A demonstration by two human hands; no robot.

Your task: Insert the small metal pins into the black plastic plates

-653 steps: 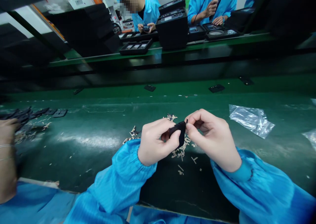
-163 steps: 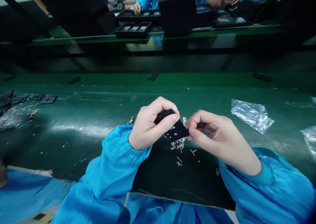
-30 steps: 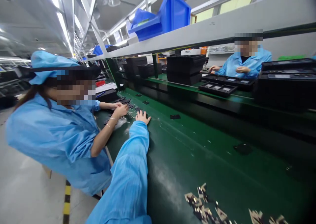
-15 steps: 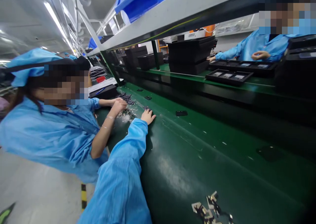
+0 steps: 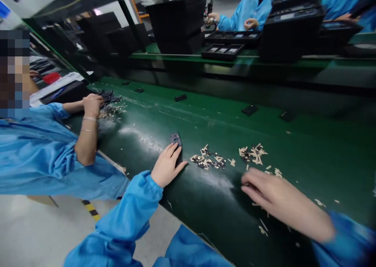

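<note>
My left hand [image 5: 167, 166] lies flat on the green belt [image 5: 205, 122]. Its fingertips rest on a small black plastic part [image 5: 176, 138] that pokes out beyond them. My right hand [image 5: 272, 196] is blurred and hovers low over the belt at the right, fingers stretched out, with nothing seen in it. Between the hands lie two heaps of small tan and black scraps [image 5: 209, 161], the second heap [image 5: 252, 152] just beyond my right hand.
A co-worker in a blue coat sits at my left, one hand [image 5: 92, 104] by a pile of black parts [image 5: 109, 97]. Single black parts [image 5: 180, 98] ride the belt further out. Black trays [image 5: 222, 51] and stacked boxes stand on the far bench, where other people work.
My view has swung back down to the belt. My left hand has drawn back from the co-worker's pile with a black part under its fingers. My right hand has come into view.
</note>
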